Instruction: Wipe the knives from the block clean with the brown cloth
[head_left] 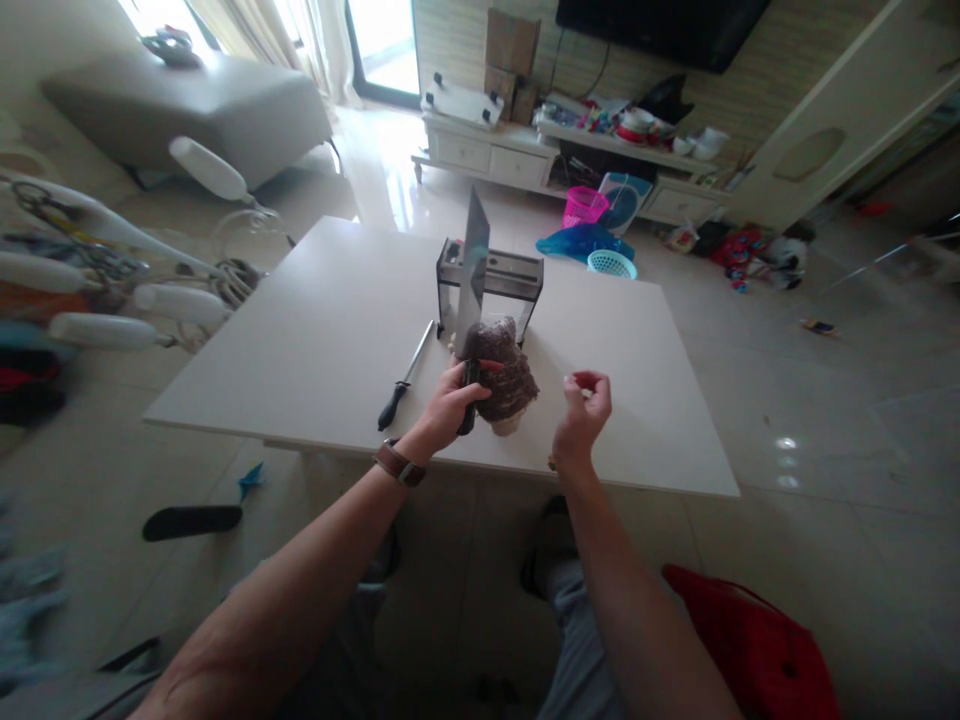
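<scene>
1. Clock centre: one dark-brown, rough, fibrous-looking rounded lump (506, 385), pale at its near end, on the smooth white table (337, 300).
2. One knife (474, 270), its broad, flat metal blade pointing to 12; the left hand (454, 397), at 9, has its fingers wrapped round the black handle. Whether they touch the lump, I can't tell.
3. Right hand (587, 408) at 3, fingers curled inward, apart from the lump; can't tell whether they're fully closed.
4. One slim metal rod (419, 352), black-handled, at 9; one box-edged metal frame (517, 272) at 12.
5. Straight near table edge at 6, close to the lump; broad tabletop room towards 10 and 2.
</scene>
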